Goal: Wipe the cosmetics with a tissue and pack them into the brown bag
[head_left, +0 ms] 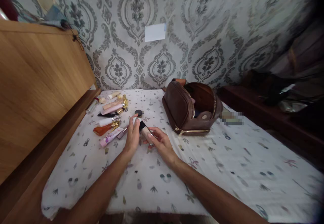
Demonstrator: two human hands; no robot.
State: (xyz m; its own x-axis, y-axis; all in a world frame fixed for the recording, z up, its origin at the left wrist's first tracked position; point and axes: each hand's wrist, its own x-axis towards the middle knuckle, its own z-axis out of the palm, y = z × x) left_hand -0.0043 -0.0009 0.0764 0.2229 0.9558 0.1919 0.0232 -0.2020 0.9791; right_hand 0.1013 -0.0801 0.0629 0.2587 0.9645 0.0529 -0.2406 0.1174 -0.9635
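Note:
My right hand point(162, 143) grips a slim cosmetic bottle point(146, 133) with a black cap and pale beige body, tilted above the cloth. At its capped end is my left hand point(132, 134), closed with the thumb pressed on a small white piece point(137, 119). Whether that piece is tissue or cloth I cannot tell. Just beyond the left fingers lies a round dark-lidded jar point(138, 113). A lilac-patterned tube point(111, 137) and a small mauve item point(123, 133) rest left of that hand.
An open brown leather bag point(177, 105) stands to the right, its zip undone. Several bottles and tubes lie at the left, including an amber bottle point(102, 128) and a white tube point(105, 121). A wooden cabinet point(43, 82) borders the left; patterned wallpaper point(136, 58) rises behind.

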